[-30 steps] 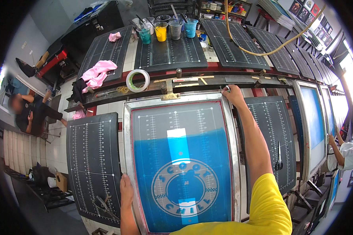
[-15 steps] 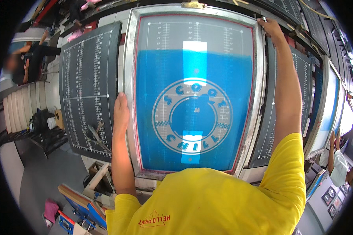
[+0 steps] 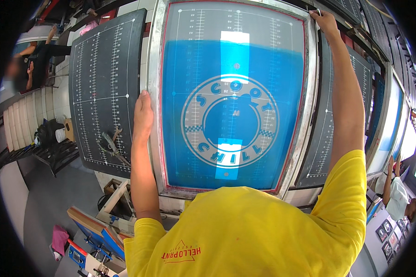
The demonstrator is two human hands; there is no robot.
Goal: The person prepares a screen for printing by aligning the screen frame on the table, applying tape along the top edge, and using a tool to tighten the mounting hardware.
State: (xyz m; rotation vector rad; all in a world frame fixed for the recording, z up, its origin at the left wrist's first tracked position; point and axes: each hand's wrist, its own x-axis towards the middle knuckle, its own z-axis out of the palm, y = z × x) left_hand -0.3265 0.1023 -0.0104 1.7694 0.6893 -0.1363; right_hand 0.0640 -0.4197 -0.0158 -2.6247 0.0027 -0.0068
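A silk-screen printing frame (image 3: 155, 138) with silvery metal sides fills the middle, its blue-coated mesh bearing a pale ring-shaped design. Under the mesh show the white ruled lines of a dark board. Along the frame's left side lies my left hand (image 3: 143, 115), gripping the edge, its fingers partly hidden. My right hand (image 3: 327, 23) reaches to the far right corner of the frame. Its fingers are closed round a small metal piece (image 3: 319, 12) there; the exact kind is too small to tell.
Dark ruled boards flank the frame, one on the left (image 3: 104, 92) and one on the right (image 3: 326, 115). A metal clamp-like tool (image 3: 111, 147) lies on the left board. More screens (image 3: 386, 120) stand at right. Other people (image 3: 30, 69) are at far left and far right.
The whole scene sits higher in the picture, as the viewpoint has shifted. Both hands keep their places on the left side and at the far right corner of the frame.
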